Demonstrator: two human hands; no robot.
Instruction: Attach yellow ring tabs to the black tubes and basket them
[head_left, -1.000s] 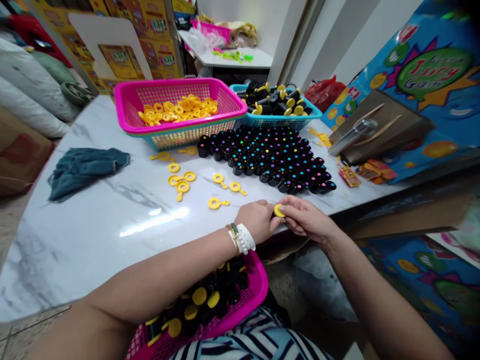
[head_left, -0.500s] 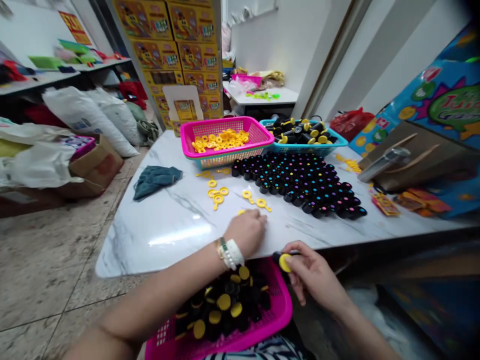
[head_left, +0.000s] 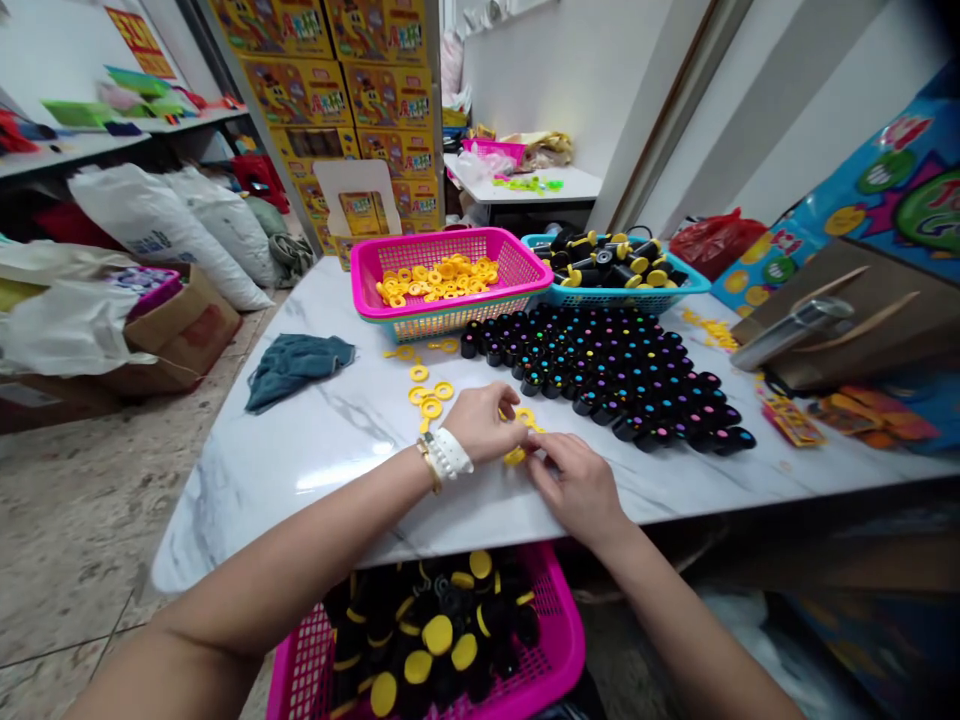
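Note:
My left hand (head_left: 484, 425), with bracelets at the wrist, is over the table with its fingers curled together. My right hand (head_left: 577, 485) meets it from the right, thumb and fingertips pinched close to the left fingertips. What either hand grips is hidden by the fingers. A yellow ring piece (head_left: 514, 457) shows just below the left fingers, beside the right thumb. Another yellow ring piece (head_left: 527, 416) is partly covered behind the left hand. More yellow rings with short handles (head_left: 431, 407) lie loose to the left. Below the table edge, a pink basket (head_left: 559, 640) holds black pieces with yellow caps (head_left: 437, 635).
Rows of black cylinders with coloured dots (head_left: 607, 370) stand at the right. Behind are a pink basket of yellow rings (head_left: 525, 262) and a blue basket of black-and-yellow pieces (head_left: 675, 297). A dark cloth (head_left: 296, 370) lies left; a paper bag (head_left: 832, 300) stands right.
My right hand has moved up from the table edge to my left hand. The black piece with a yellow cap it held is out of sight. The left hand has lifted slightly leftward.

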